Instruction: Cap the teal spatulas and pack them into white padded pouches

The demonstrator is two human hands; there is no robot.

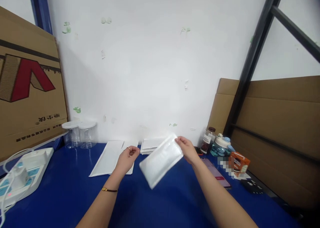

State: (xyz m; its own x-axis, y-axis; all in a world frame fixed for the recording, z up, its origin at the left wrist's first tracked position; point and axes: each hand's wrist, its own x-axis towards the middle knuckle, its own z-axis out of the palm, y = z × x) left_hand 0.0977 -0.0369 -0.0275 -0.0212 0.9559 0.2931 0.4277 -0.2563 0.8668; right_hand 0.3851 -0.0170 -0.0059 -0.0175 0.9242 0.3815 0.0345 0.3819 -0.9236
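Observation:
My right hand (186, 149) pinches the upper right corner of a white padded envelope (161, 163). This glossy envelope hangs tilted above the blue table (160, 206), its other end lower and to the left. My left hand (128, 158) is closed, with fingers curled in and thumb against them, and nothing shows in its grip. It hovers over flat white envelopes (106, 159) lying on the table, apart from the envelope in my right hand. Behind both hands, a small stack of white envelopes (151, 144) lies by the wall.
Two clear lidded jars (87, 136) and a white power strip (37, 169) stand left, below a large carton (30, 88). On the right are a brown bottle (208, 140), a blue cup (221, 146), an orange box (238, 162) and a phone (216, 173).

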